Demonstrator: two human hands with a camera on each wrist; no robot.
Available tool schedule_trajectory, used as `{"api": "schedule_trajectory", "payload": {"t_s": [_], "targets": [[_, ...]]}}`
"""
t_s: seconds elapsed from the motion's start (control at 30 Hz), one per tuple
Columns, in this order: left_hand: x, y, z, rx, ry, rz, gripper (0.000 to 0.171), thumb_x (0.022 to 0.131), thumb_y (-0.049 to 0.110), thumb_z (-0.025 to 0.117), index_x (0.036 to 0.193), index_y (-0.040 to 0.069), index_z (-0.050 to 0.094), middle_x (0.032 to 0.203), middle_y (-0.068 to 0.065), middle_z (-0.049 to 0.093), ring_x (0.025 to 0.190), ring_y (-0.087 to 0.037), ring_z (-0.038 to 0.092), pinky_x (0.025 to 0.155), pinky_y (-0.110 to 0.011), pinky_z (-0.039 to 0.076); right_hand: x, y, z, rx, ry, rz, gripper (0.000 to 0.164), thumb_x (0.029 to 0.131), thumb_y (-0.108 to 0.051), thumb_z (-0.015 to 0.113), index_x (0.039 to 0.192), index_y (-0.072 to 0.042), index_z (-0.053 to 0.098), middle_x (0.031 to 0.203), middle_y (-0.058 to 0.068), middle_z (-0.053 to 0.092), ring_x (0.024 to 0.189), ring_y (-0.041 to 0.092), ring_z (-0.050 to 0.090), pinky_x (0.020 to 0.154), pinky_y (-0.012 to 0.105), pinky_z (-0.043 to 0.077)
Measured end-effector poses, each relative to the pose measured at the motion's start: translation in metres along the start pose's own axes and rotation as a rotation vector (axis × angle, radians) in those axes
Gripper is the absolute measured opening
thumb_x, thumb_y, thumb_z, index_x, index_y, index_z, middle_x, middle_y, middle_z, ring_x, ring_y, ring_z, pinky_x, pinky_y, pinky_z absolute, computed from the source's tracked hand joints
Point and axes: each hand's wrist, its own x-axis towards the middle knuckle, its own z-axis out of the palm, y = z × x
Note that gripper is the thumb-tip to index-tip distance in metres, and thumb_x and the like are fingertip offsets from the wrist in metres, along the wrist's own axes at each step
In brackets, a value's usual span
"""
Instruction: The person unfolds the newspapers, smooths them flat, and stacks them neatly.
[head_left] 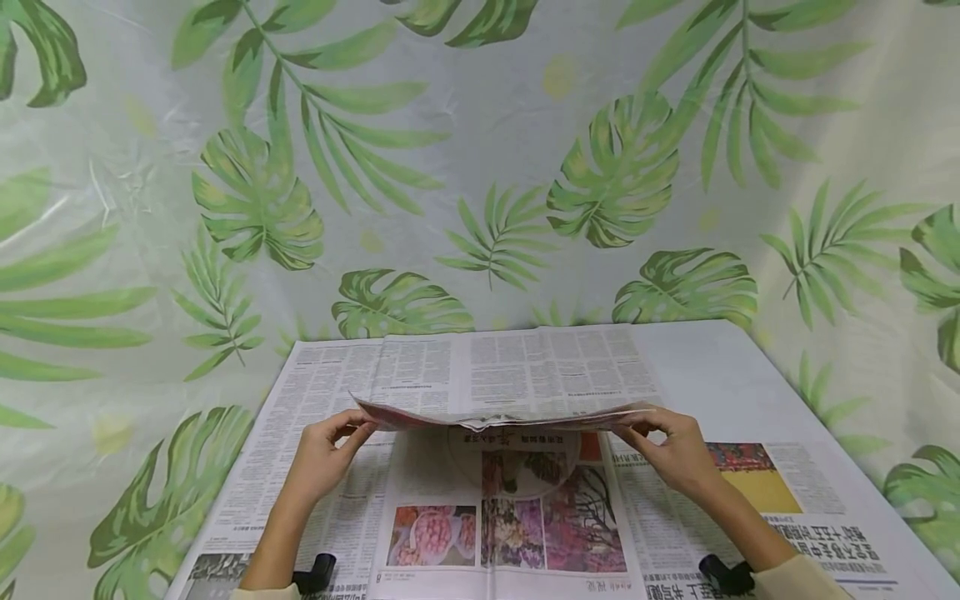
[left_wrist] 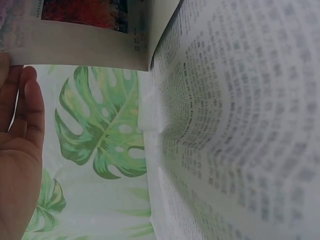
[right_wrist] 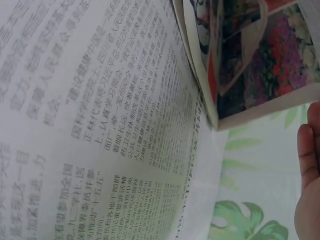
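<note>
A newspaper (head_left: 495, 421) with colour photos is lifted at its far edge, which sags slightly between the two hands. My left hand (head_left: 330, 450) pinches its left end between thumb and fingers, and my right hand (head_left: 671, 450) pinches the right end. Below the raised edge, a page with flower photos (head_left: 585, 525) lies toward me, a crease down its middle. In the left wrist view, the left hand (left_wrist: 20, 115) is at the paper's border (left_wrist: 85, 55). From the right wrist, the right hand (right_wrist: 310, 170) shows beside the photo page (right_wrist: 270, 60), its fingertips partly out of frame.
Printed newspaper sheets (head_left: 555, 367) cover much of the white table (head_left: 705, 367). Behind and at the sides hangs a leaf-patterned sheet (head_left: 487, 167). Black straps or mounts (head_left: 322, 572) sit near both wrists.
</note>
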Motion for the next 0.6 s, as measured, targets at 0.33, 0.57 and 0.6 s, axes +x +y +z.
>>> {"api": "schedule_trajectory", "payload": {"t_s": [0.33, 0.57, 0.6], "targets": [[0.001, 0.004, 0.000, -0.094, 0.023, 0.093, 0.015, 0.098, 0.005, 0.068, 0.107, 0.015, 0.075, 0.101, -0.001, 0.079, 0.096, 0.001, 0.072, 0.089, -0.013, 0.052, 0.001, -0.003, 0.000, 0.052, -0.008, 0.020, 0.028, 0.087, 0.004, 0.077, 0.096, -0.023, 0.074, 0.085, -0.002, 0.074, 0.078, 0.002, 0.063, 0.067, 0.022, 0.048], [0.005, 0.012, -0.001, -0.090, 0.099, 0.119, 0.011, 0.094, 0.000, 0.071, 0.102, 0.007, 0.076, 0.099, -0.009, 0.078, 0.097, 0.005, 0.069, 0.089, -0.008, 0.050, 0.006, -0.011, -0.004, 0.125, 0.002, 0.059, 0.023, 0.090, 0.007, 0.072, 0.099, -0.014, 0.076, 0.088, 0.006, 0.074, 0.081, 0.001, 0.066, 0.075, 0.016, 0.049], [0.006, 0.016, -0.002, -0.096, 0.107, 0.116, 0.009, 0.094, 0.000, 0.071, 0.101, 0.004, 0.075, 0.098, -0.012, 0.078, 0.097, 0.006, 0.069, 0.090, -0.008, 0.050, 0.006, -0.012, -0.005, 0.136, 0.005, 0.070, 0.023, 0.091, 0.007, 0.072, 0.099, -0.014, 0.076, 0.089, 0.007, 0.074, 0.081, 0.002, 0.066, 0.077, 0.015, 0.050]]}}
